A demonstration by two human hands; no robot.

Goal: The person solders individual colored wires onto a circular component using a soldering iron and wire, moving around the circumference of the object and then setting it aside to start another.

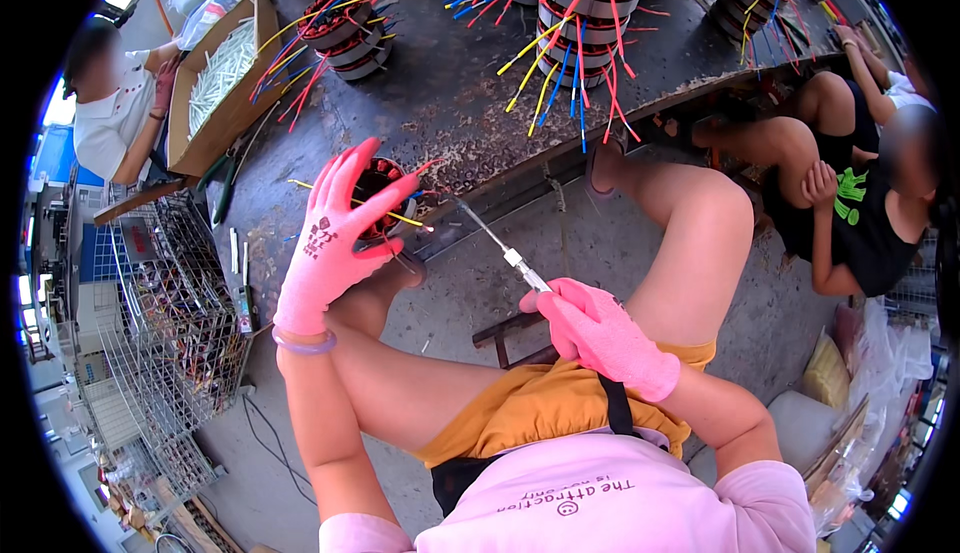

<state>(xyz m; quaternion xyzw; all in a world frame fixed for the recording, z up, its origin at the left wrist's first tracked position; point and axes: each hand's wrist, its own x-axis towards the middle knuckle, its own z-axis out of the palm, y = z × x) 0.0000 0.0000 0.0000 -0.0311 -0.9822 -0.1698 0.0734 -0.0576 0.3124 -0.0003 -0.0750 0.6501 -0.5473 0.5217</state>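
Observation:
My left hand (345,223), in a pink glove, is spread over a small wound motor stator (378,181) at the table's near edge. Its fingers are stretched apart, and the glove hides part of the stator. Red and yellow lead wires stick out past the fingertips on the right. My right hand (605,338), also gloved in pink, is wrapped around a slim tool with a long thin metal rod, which looks like a soldering iron (513,257). The rod points up and left toward the stator's wire ends, with a gap between.
On the worn dark table (440,103) stand stacked stators (590,23) with red, blue and yellow wires, and another stack (345,38). A cardboard box (222,78) of white tubes stands at left, by pliers (228,178). Wire baskets (165,323) are below. Co-workers sit left and right.

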